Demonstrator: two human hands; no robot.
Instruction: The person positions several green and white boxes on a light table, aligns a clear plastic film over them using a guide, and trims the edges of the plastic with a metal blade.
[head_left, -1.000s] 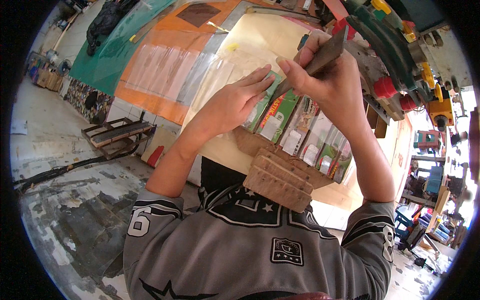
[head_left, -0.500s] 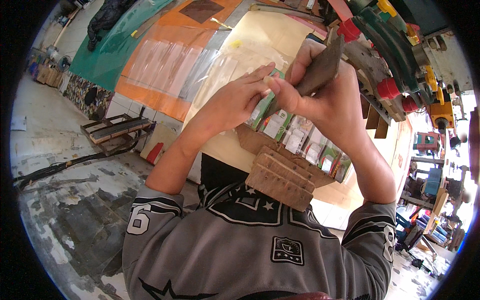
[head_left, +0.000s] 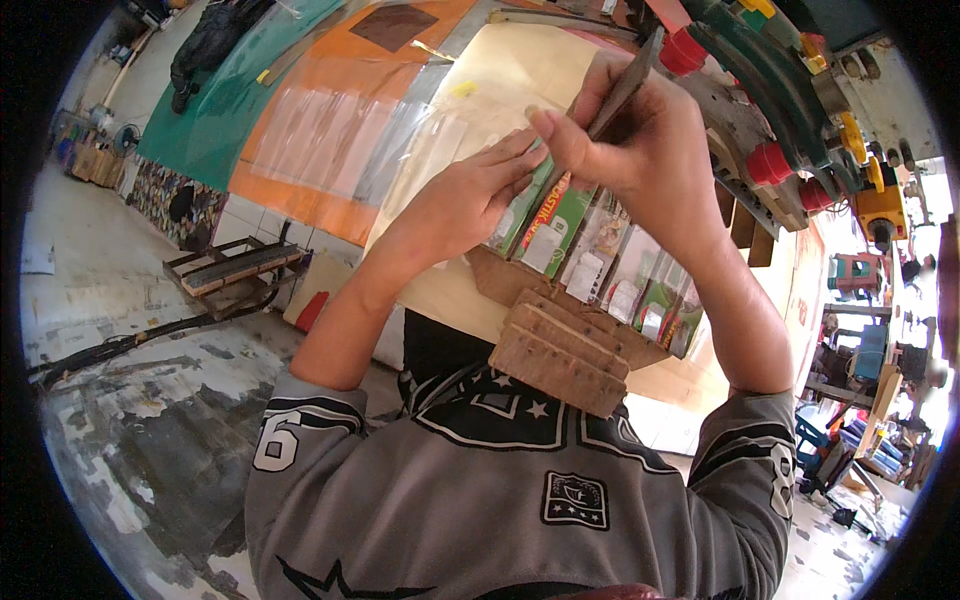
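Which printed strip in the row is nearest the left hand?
The leftmost green strip, partly hidden by the left hand; the others lie farther right.

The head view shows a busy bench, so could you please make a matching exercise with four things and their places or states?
1. right hand
2. left hand
3. brown square patch
4. slatted frame

A. on the orange surface
B. at the left end of the packages
C. low down, at the picture's left
D. gripping a flat dark plate

Pairs: 1-D, 2-B, 3-A, 4-C
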